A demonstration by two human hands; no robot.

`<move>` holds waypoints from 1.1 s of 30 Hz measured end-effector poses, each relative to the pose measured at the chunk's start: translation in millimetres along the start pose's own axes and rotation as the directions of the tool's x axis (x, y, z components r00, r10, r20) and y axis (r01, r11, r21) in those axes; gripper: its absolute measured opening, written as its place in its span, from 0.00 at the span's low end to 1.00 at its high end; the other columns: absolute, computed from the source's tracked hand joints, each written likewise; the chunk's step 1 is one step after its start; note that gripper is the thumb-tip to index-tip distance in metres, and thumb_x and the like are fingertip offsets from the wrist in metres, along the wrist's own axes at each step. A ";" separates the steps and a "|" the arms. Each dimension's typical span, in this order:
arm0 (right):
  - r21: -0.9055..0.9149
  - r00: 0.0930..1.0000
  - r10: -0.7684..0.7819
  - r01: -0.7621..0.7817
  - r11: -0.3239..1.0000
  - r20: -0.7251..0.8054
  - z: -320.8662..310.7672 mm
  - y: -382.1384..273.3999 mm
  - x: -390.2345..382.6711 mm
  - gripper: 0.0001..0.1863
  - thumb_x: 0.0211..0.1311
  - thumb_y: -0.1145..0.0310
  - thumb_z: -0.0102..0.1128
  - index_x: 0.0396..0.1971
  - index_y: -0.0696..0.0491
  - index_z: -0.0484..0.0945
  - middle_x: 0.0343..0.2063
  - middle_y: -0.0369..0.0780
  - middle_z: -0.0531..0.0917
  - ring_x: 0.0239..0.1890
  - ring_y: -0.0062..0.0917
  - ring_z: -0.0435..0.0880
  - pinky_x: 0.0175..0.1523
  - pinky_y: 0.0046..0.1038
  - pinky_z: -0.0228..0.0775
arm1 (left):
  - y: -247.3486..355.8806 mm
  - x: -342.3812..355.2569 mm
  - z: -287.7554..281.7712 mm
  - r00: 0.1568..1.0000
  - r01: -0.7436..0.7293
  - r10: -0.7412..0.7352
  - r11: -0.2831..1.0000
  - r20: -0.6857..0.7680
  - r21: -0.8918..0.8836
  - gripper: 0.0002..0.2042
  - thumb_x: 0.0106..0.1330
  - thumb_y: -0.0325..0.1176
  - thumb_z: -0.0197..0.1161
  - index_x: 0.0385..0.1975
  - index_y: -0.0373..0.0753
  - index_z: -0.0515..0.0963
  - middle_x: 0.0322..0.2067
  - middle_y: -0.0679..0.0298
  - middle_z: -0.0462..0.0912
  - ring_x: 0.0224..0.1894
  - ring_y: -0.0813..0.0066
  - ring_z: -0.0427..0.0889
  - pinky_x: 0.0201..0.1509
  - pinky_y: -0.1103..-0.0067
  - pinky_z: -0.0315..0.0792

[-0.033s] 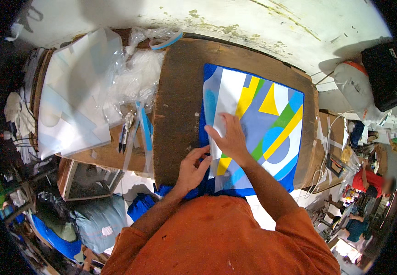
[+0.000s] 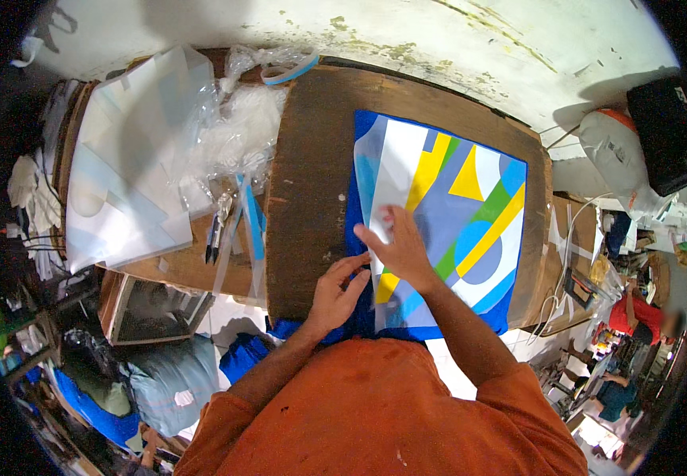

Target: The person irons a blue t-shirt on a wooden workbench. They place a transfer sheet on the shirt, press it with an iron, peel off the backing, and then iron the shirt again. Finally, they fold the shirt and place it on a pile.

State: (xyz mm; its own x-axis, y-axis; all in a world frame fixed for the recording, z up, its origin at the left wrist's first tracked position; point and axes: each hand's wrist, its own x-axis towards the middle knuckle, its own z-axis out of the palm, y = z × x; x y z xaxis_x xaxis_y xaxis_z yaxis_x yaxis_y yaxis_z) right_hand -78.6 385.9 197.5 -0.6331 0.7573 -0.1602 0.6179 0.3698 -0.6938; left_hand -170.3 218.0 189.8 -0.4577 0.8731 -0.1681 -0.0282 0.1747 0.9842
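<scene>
Right hand (image 2: pixel 400 250) and left hand (image 2: pixel 337 295) at the left margin of a patterned sheet (image 2: pixel 456 226).
The right thumb and fingers stand apart over the sheet; the left fingertips lie at its edge, whether pinching cannot be told. The sheet extends rightward from the fingers, long axis running away from the body, right hand nearer its middle. Beneath: blue cloth (image 2: pixel 497 316), brown board (image 2: pixel 311 159).

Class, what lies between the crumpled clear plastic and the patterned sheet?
In the head view, a stretch of brown board, then blue cloth along the left edge of the patterned sheet.
</scene>
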 end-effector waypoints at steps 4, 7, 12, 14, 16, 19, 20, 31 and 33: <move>0.149 0.956 0.190 -0.226 0.963 0.225 -10.9 4.0 -28.8 0.29 0.63 0.57 0.74 0.58 0.54 0.74 0.40 0.46 0.84 0.36 0.31 0.86 0.43 0.35 0.80 | -9.4 -10.4 11.6 0.999 -0.001 0.001 1.000 -0.047 -0.012 0.12 0.75 0.28 0.60 0.53 0.33 0.83 0.48 0.51 0.86 0.50 0.55 0.85 0.56 0.67 0.76; 0.276 0.967 0.155 -0.208 0.938 0.201 -3.8 20.0 -30.6 0.27 0.64 0.59 0.73 0.58 0.53 0.74 0.38 0.43 0.85 0.33 0.28 0.86 0.41 0.33 0.80 | -19.7 -41.2 11.1 0.925 -0.017 0.203 0.867 -0.321 0.498 0.10 0.72 0.29 0.62 0.49 0.36 0.83 0.46 0.54 0.86 0.50 0.53 0.83 0.56 0.64 0.75; 0.538 0.976 0.092 -0.186 0.822 0.196 5.8 50.2 -30.6 0.24 0.66 0.60 0.72 0.58 0.52 0.77 0.37 0.41 0.86 0.35 0.25 0.86 0.40 0.30 0.79 | -28.4 -117.7 9.6 0.888 0.269 0.125 0.638 -0.442 0.721 0.13 0.69 0.33 0.68 0.50 0.37 0.80 0.48 0.51 0.80 0.53 0.48 0.77 0.60 0.58 0.69; 0.347 0.999 0.027 -0.041 0.937 0.045 -9.1 70.2 -46.0 0.24 0.67 0.60 0.70 0.58 0.53 0.78 0.45 0.43 0.86 0.45 0.30 0.85 0.49 0.36 0.78 | -33.6 -131.9 10.6 0.897 0.246 0.158 0.596 -0.412 0.765 0.12 0.69 0.33 0.68 0.48 0.39 0.79 0.44 0.53 0.79 0.48 0.49 0.77 0.54 0.58 0.69; -0.064 0.986 -0.104 0.096 0.993 -0.131 -28.3 95.5 -73.1 0.27 0.68 0.57 0.68 0.62 0.53 0.76 0.55 0.48 0.80 0.57 0.39 0.79 0.61 0.45 0.70 | -38.6 -139.8 10.0 0.946 0.166 0.131 0.588 -0.296 0.792 0.10 0.69 0.33 0.68 0.44 0.38 0.77 0.41 0.54 0.78 0.47 0.50 0.76 0.51 0.58 0.69; -0.434 0.954 -0.206 0.095 0.896 -0.216 -53.9 137.6 -112.8 0.35 0.69 0.51 0.65 0.69 0.54 0.71 0.68 0.53 0.68 0.72 0.51 0.63 0.74 0.55 0.52 | -45.8 -143.9 5.4 0.949 0.083 0.206 0.562 -0.237 0.823 0.08 0.70 0.33 0.66 0.39 0.38 0.75 0.37 0.55 0.78 0.43 0.50 0.76 0.46 0.59 0.68; -0.507 0.952 -0.209 0.069 0.859 -0.224 -59.1 150.6 -120.7 0.38 0.69 0.49 0.63 0.72 0.54 0.68 0.72 0.55 0.64 0.77 0.55 0.56 0.78 0.58 0.44 | -47.3 -146.3 3.7 0.940 0.084 0.234 0.545 -0.247 0.834 0.08 0.71 0.33 0.66 0.37 0.38 0.74 0.35 0.55 0.78 0.42 0.50 0.77 0.45 0.59 0.68; -0.554 0.964 -0.171 0.031 0.832 -0.203 -70.0 194.3 -132.7 0.45 0.68 0.42 0.61 0.76 0.56 0.61 0.76 0.57 0.57 0.81 0.56 0.46 0.79 0.64 0.32 | -62.8 -148.6 14.3 0.848 0.264 0.219 0.615 -0.483 0.743 0.10 0.70 0.40 0.68 0.35 0.42 0.79 0.33 0.59 0.83 0.39 0.51 0.81 0.45 0.58 0.68; -0.552 0.961 -0.184 0.043 0.833 -0.204 -71.6 192.8 -133.4 0.45 0.69 0.42 0.60 0.76 0.56 0.62 0.76 0.56 0.57 0.81 0.56 0.46 0.79 0.64 0.32 | -64.1 -145.2 12.3 0.854 0.294 0.232 0.522 -0.466 0.800 0.10 0.69 0.41 0.69 0.35 0.43 0.80 0.33 0.60 0.83 0.40 0.53 0.81 0.47 0.58 0.68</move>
State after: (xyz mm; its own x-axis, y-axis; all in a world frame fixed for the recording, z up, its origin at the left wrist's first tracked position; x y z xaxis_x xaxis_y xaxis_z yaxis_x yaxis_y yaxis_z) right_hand 158.4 394.7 135.5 -0.6275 0.7697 0.1171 0.7450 0.6373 -0.1969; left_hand -91.1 85.6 150.5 -0.8112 0.5741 0.1107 0.5617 0.7127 0.4202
